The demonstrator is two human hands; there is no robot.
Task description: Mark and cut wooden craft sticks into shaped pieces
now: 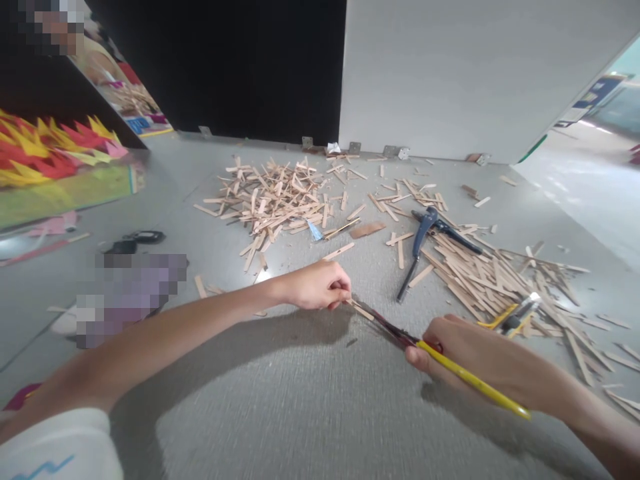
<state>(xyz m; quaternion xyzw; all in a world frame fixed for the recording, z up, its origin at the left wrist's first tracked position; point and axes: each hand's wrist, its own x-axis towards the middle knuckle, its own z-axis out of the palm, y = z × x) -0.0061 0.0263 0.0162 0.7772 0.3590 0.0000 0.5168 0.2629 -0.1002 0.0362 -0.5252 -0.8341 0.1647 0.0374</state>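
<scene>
My left hand [323, 287] is closed, pinching a small wooden stick [362, 311] near the middle of the table. The stick points to the right, beside the tips of dark scissors [387, 324]. Fingers of my right hand [450, 343] are wrapped round the scissors' handles. A yellow pen-like rod [475, 382] also runs under that hand toward the lower right. Whether the blades touch the stick is too blurred to tell. A large pile of wooden sticks [280, 193] lies beyond my left hand.
A dark glue gun [424, 233] lies by long sticks [463, 270] at the right, near a yellow cutter [515, 317]. Upright panels [450, 80] stand at the back. Red and yellow paper shapes [55, 147] and a dark key-like object [145, 237] are at the left.
</scene>
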